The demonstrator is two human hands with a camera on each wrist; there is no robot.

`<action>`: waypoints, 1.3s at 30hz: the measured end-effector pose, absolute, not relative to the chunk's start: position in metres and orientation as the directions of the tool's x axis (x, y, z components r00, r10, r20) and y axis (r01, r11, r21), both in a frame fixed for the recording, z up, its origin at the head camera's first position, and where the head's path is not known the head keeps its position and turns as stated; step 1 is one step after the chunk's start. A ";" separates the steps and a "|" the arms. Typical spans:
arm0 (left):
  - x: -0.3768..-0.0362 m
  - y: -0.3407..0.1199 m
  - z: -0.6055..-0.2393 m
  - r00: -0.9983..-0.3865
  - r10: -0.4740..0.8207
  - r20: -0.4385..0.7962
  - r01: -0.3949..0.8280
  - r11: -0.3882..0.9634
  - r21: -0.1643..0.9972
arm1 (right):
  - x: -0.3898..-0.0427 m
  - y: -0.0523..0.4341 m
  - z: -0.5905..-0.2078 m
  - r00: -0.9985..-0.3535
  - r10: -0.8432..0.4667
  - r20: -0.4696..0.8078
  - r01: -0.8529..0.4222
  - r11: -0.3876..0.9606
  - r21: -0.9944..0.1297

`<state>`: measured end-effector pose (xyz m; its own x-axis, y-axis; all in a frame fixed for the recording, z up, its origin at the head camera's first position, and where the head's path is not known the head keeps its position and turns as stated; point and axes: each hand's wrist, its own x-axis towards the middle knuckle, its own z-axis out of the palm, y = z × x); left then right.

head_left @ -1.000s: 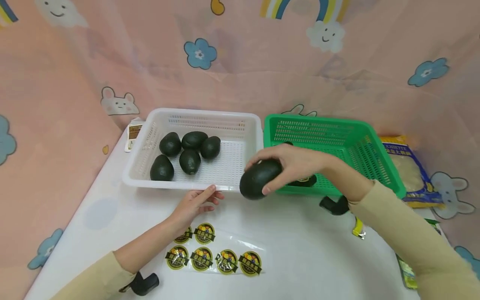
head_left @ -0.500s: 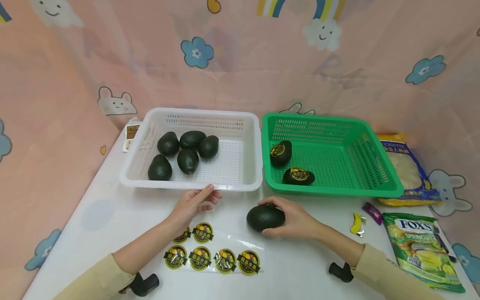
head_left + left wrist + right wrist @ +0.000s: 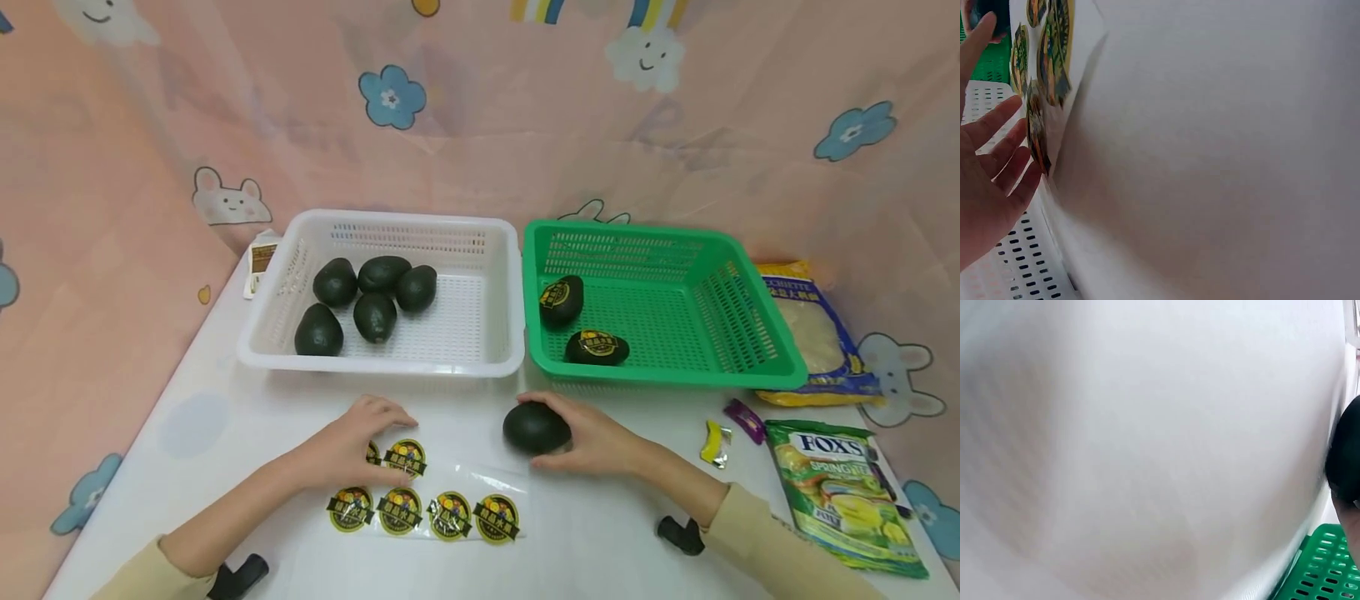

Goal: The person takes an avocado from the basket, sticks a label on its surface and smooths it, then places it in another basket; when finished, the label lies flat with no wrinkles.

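Note:
My right hand (image 3: 592, 437) holds a dark avocado (image 3: 535, 427) down on the white table (image 3: 225, 417), just in front of the green basket (image 3: 750, 371). That avocado shows as a dark edge (image 3: 1346, 456) in the right wrist view. My left hand (image 3: 352, 442) rests over the upper row of a clear sheet of round yellow-and-black stickers (image 3: 442, 517), fingers relaxed. The wrist view shows the fingers (image 3: 1004, 162) nearly straight beside the stickers (image 3: 1047, 44). Two stickered avocados (image 3: 596, 347) lie in the green basket. Several plain avocados (image 3: 375, 315) lie in the white basket (image 3: 375, 362).
A green FOX'S candy bag (image 3: 847, 492) and a blue-and-yellow snack bag (image 3: 813, 333) lie at the right. Two small candy wrappers (image 3: 716, 442) sit beside the green basket. A small packet (image 3: 258, 262) lies left of the white basket. Pink patterned curtain surrounds the table.
My right hand brought the avocado down from the basket's front onto the table and holds it there. My left hand drew back from the white basket's rim onto the sticker sheet.

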<state>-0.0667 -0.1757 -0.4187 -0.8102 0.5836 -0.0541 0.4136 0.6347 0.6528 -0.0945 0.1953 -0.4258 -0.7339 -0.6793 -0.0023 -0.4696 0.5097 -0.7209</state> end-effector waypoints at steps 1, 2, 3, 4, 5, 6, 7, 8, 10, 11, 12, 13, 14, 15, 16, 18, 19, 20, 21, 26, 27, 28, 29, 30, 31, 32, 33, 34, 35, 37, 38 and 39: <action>-0.065 -0.180 -0.419 -0.800 0.599 -0.045 0.453 0.651 0.609 | -0.095 0.196 -0.425 -0.737 -0.676 -0.002 -0.470 0.515 -0.717; -0.063 -0.183 -0.420 -0.791 0.611 -0.039 0.480 0.658 0.580 | -0.096 0.196 -0.424 -0.740 -0.673 0.004 -0.475 0.519 -0.711; -0.062 -0.185 -0.421 -0.783 0.621 -0.035 0.499 0.661 0.561 | -0.096 0.196 -0.424 -0.744 -0.668 0.007 -0.475 0.522 -0.708; -0.061 -0.186 -0.421 -0.777 0.629 -0.024 0.513 0.654 0.556 | -0.097 0.196 -0.423 -0.748 -0.663 0.008 -0.475 0.527 -0.705; -0.060 -0.187 -0.422 -0.771 0.637 -0.015 0.524 0.646 0.555 | -0.097 0.196 -0.423 -0.752 -0.659 0.010 -0.476 0.532 -0.700; -0.060 -0.188 -0.423 -0.765 0.644 -0.006 0.532 0.638 0.557 | -0.098 0.196 -0.423 -0.755 -0.656 0.010 -0.476 0.537 -0.697; -0.059 -0.188 -0.424 -0.762 0.648 0.001 0.537 0.630 0.561 | -0.098 0.195 -0.423 -0.757 -0.654 0.012 -0.477 0.538 -0.695; -0.059 -0.188 -0.425 -0.758 0.652 0.010 0.543 0.622 0.564 | -0.098 0.195 -0.423 -0.755 -0.656 0.018 -0.484 0.538 -0.690; -0.059 -0.187 -0.427 -0.748 0.662 0.039 0.564 0.604 0.564 | -0.098 0.193 -0.423 -0.744 -0.668 0.027 -0.498 0.526 -0.689; -0.059 -0.186 -0.427 -0.746 0.664 0.046 0.568 0.600 0.563 | -0.097 0.192 -0.423 -0.734 -0.678 0.037 -0.511 0.516 -0.688; -0.059 -0.186 -0.428 -0.746 0.664 0.052 0.571 0.598 0.562 | -0.097 0.191 -0.423 -0.723 -0.690 0.044 -0.521 0.502 -0.690; -0.059 -0.186 -0.428 -0.748 0.662 0.053 0.570 0.599 0.562 | -0.096 0.190 -0.423 -0.710 -0.703 0.048 -0.534 0.493 -0.687; -0.059 -0.185 -0.428 -0.751 0.659 0.048 0.565 0.602 0.564 | -0.095 0.188 -0.423 -0.697 -0.715 0.048 -0.542 0.482 -0.688; -0.059 -0.185 -0.428 -0.754 0.656 0.040 0.558 0.607 0.566 | -0.094 0.187 -0.423 -0.688 -0.724 0.044 -0.544 0.474 -0.692; -0.059 -0.184 -0.428 -0.758 0.652 0.028 0.548 0.612 0.570 | -0.094 0.186 -0.422 -0.682 -0.731 0.039 -0.545 0.472 -0.693; -0.060 -0.183 -0.428 -0.765 0.644 0.002 0.527 0.624 0.577 | -0.092 0.184 -0.422 -0.682 -0.731 0.017 -0.534 0.481 -0.695; -0.060 -0.182 -0.427 -0.768 0.640 -0.014 0.514 0.630 0.582 | -0.092 0.184 -0.421 -0.686 -0.728 0.003 -0.526 0.493 -0.693; -0.060 -0.182 -0.426 -0.771 0.636 -0.032 0.497 0.632 0.595 | -0.092 0.183 -0.420 -0.691 -0.723 -0.009 -0.516 0.502 -0.695; -0.061 -0.181 -0.425 -0.771 0.635 -0.050 0.476 0.627 0.617 | -0.092 0.183 -0.419 -0.696 -0.718 -0.021 -0.507 0.512 -0.693; -0.066 -0.177 -0.421 -0.756 0.644 -0.117 0.336 0.535 0.775 | -0.096 0.183 -0.416 -0.707 -0.706 -0.025 -0.503 0.528 -0.684; -0.067 -0.177 -0.421 -0.751 0.650 -0.119 0.315 0.510 0.800 | -0.097 0.183 -0.416 -0.708 -0.706 -0.018 -0.507 0.527 -0.682; -0.067 -0.176 -0.420 -0.748 0.653 -0.124 0.293 0.491 0.820 | -0.098 0.182 -0.416 -0.708 -0.706 -0.009 -0.514 0.524 -0.679; -0.068 -0.174 -0.420 -0.745 0.654 -0.130 0.274 0.478 0.835 | -0.099 0.182 -0.417 -0.709 -0.705 0.001 -0.521 0.523 -0.674; -0.069 -0.173 -0.419 -0.744 0.654 -0.137 0.255 0.468 0.846 | -0.100 0.182 -0.417 -0.708 -0.706 0.013 -0.530 0.519 -0.671; -0.069 -0.171 -0.418 -0.743 0.653 -0.147 0.234 0.460 0.857 | -0.100 0.182 -0.417 -0.707 -0.707 0.027 -0.541 0.515 -0.665; -0.069 -0.169 -0.417 -0.743 0.652 -0.155 0.216 0.452 0.866 | -0.100 0.181 -0.417 -0.702 -0.710 0.049 -0.557 0.506 -0.658; -0.070 -0.167 -0.416 -0.742 0.650 -0.163 0.198 0.444 0.874 | -0.100 0.181 -0.417 -0.694 -0.716 0.079 -0.581 0.492 -0.649; -0.070 -0.164 -0.415 -0.740 0.650 -0.172 0.177 0.435 0.883 | -0.100 0.180 -0.416 -0.681 -0.723 0.118 -0.609 0.469 -0.639; -0.070 -0.162 -0.414 -0.740 0.649 -0.175 0.165 0.429 0.888 | -0.099 0.178 -0.415 -0.662 -0.730 0.169 -0.643 0.437 -0.629; -0.070 -0.156 -0.413 -0.745 0.643 -0.177 0.148 0.418 0.897 | -0.096 0.174 -0.411 -0.609 -0.738 0.290 -0.714 0.353 -0.604; -0.071 -0.154 -0.412 -0.750 0.638 -0.174 0.145 0.415 0.898 | -0.094 0.171 -0.408 -0.577 -0.737 0.352 -0.750 0.307 -0.586; -0.071 -0.151 -0.411 -0.754 0.634 -0.173 0.141 0.413 0.900 | -0.092 0.167 -0.405 -0.553 -0.732 0.398 -0.774 0.274 -0.571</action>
